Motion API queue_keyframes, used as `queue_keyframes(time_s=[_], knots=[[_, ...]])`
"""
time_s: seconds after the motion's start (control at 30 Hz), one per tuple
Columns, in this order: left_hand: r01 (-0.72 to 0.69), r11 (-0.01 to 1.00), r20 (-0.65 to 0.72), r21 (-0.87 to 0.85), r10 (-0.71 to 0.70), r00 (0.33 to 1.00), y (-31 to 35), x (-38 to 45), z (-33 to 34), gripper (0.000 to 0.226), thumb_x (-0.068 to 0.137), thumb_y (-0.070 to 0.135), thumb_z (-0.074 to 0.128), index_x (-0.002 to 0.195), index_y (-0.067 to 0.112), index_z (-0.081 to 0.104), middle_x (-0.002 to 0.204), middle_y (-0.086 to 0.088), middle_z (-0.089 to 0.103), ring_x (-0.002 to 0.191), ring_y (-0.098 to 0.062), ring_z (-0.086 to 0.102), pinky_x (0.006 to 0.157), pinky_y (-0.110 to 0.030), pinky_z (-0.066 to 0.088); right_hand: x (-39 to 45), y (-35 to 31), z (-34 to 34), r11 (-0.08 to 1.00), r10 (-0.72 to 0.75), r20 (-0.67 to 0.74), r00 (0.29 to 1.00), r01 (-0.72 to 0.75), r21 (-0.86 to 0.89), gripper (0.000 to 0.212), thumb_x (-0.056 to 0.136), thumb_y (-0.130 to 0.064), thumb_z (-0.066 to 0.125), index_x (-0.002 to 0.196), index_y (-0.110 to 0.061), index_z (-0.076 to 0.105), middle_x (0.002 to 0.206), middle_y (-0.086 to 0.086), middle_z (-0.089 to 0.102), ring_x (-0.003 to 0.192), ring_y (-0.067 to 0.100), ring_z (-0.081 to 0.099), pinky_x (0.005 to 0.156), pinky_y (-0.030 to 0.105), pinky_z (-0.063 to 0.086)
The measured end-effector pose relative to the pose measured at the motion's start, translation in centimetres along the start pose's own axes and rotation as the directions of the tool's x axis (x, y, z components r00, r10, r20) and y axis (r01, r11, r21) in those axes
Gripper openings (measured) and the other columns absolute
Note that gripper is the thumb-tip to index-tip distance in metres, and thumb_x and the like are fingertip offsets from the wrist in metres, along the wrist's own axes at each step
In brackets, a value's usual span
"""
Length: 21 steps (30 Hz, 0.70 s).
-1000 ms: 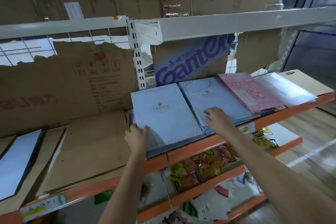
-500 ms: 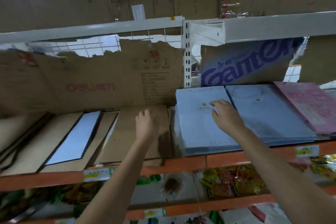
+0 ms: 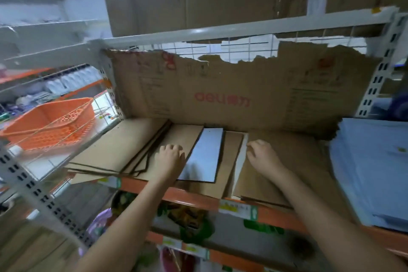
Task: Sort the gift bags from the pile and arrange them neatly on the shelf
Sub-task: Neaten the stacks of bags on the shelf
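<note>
Flat brown paper gift bags (image 3: 123, 150) with dark cord handles lie overlapped on the orange-edged shelf (image 3: 194, 200). A pale blue bag (image 3: 206, 152) lies among them. My left hand (image 3: 170, 158) rests palm down on a brown bag (image 3: 183, 137), at its right edge beside the blue one, fingers bent. My right hand (image 3: 262, 155) curls its fingers over the left edge of another brown bag (image 3: 293, 161), next to a white edge (image 3: 240, 157). A stack of light blue bags (image 3: 371, 168) sits at the right end.
A torn cardboard sheet (image 3: 242, 95) with red print stands as the shelf's back wall. An orange plastic basket (image 3: 50, 123) sits on the wire rack to the left. A white upright (image 3: 33, 185) crosses the lower left. Packaged goods fill the lower shelf (image 3: 185, 216).
The view has swung left. Both hands left the light blue stack and moved left: the left onto the middle brown bags, the right onto the brown bag beside the stack.
</note>
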<state>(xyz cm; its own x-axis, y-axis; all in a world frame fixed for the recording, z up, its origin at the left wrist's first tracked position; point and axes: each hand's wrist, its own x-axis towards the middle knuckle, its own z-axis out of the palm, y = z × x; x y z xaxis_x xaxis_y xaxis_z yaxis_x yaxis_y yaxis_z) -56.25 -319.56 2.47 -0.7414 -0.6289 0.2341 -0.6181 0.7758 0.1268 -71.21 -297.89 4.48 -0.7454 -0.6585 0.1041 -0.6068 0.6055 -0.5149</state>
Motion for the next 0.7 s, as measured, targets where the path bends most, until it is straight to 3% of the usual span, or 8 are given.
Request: queue_keyframes(time_s=[0.1,0.17,0.3,0.4,0.5,0.53,0.63,0.7], knots=[[0.097,0.994,0.033,0.047,-0.099,0.995,-6.9,1.5,-0.3,0.032,0.095,0.029,0.040,0.118,0.014,0.057,0.122,-0.011,0.057,0.114,-0.032,0.049,0.091,-0.038,0.042,2.2,-3.3,3.6,0.997,0.052,0.078,0.996,-0.056,0.045,0.034,0.096,-0.016,0.040,0.126,-0.003,0.051,0.130,0.013,0.051,0.118,0.025,0.049,0.093,0.031,0.040],[0.187,0.982,0.022,0.037,-0.188,0.982,-11.4,2.5,-0.5,0.033,0.093,0.029,0.044,0.115,0.011,0.060,0.119,-0.016,0.059,0.112,-0.035,0.050,0.091,-0.040,0.044,3.6,-4.9,5.5,0.992,0.111,0.097,0.989,-0.116,0.051,0.030,0.095,-0.018,0.041,0.116,-0.003,0.057,0.119,0.015,0.059,0.105,0.026,0.056,0.078,0.030,0.043],[0.353,0.935,0.106,0.031,-0.354,0.929,-19.6,4.4,-1.2,0.045,0.094,0.038,0.044,0.125,0.007,0.052,0.128,-0.020,0.053,0.120,-0.035,0.047,0.101,-0.039,0.037,5.4,-6.4,8.2,0.960,0.250,0.111,0.962,-0.261,0.098,0.027,0.094,-0.019,0.045,0.110,0.000,0.057,0.106,0.015,0.062,0.086,0.026,0.055,0.054,0.026,0.033],[0.469,0.874,0.166,0.125,-0.485,0.859,-24.6,5.6,-1.5,0.074,0.086,0.064,0.042,0.133,0.006,0.046,0.138,-0.019,0.046,0.129,-0.036,0.040,0.106,-0.041,0.033,6.0,-6.7,9.1,0.891,0.360,0.118,0.925,-0.379,0.249,0.029,0.091,-0.020,0.053,0.110,0.002,0.057,0.099,0.015,0.062,0.084,0.027,0.057,0.057,0.026,0.039],[0.541,0.837,0.225,0.079,-0.544,0.809,-27.9,6.6,-1.6,0.093,0.074,0.079,0.045,0.134,0.008,0.042,0.140,-0.019,0.045,0.131,-0.037,0.037,0.108,-0.044,0.033,6.2,-7.3,9.2,0.784,0.437,0.148,0.887,-0.456,0.420,0.028,0.090,-0.017,0.058,0.110,0.002,0.057,0.101,0.015,0.064,0.088,0.030,0.061,0.079,0.036,0.049],[0.546,0.835,0.254,0.069,-0.544,0.800,-28.6,6.9,-1.6,0.097,0.071,0.081,0.045,0.135,0.008,0.041,0.140,-0.018,0.045,0.131,-0.037,0.038,0.108,-0.043,0.032,6.1,-7.8,9.0,0.741,0.447,0.174,0.878,-0.472,0.479,0.028,0.089,-0.015,0.058,0.111,0.003,0.057,0.098,0.014,0.063,0.086,0.028,0.061,0.080,0.037,0.050],[0.565,0.824,0.296,0.041,-0.550,0.781,-29.8,7.7,-1.4,0.107,0.062,0.086,0.048,0.134,0.006,0.042,0.139,-0.017,0.049,0.129,-0.037,0.042,0.106,-0.044,0.035,5.8,-9.1,8.9,0.668,0.449,0.219,0.866,-0.488,0.562,0.035,0.090,-0.010,0.057,0.120,0.004,0.050,0.102,0.015,0.059,0.076,0.020,0.056,0.062,0.029,0.044],[0.575,0.817,0.270,0.054,-0.566,0.779,-29.7,7.9,-1.4,0.106,0.058,0.087,0.050,0.128,0.007,0.047,0.136,-0.017,0.050,0.126,-0.038,0.042,0.104,-0.046,0.036,5.9,-9.7,9.1,0.632,0.450,0.215,0.867,-0.479,0.609,0.041,0.091,-0.011,0.056,0.128,0.001,0.043,0.118,0.019,0.057,0.083,0.021,0.055,0.060,0.029,0.042]])
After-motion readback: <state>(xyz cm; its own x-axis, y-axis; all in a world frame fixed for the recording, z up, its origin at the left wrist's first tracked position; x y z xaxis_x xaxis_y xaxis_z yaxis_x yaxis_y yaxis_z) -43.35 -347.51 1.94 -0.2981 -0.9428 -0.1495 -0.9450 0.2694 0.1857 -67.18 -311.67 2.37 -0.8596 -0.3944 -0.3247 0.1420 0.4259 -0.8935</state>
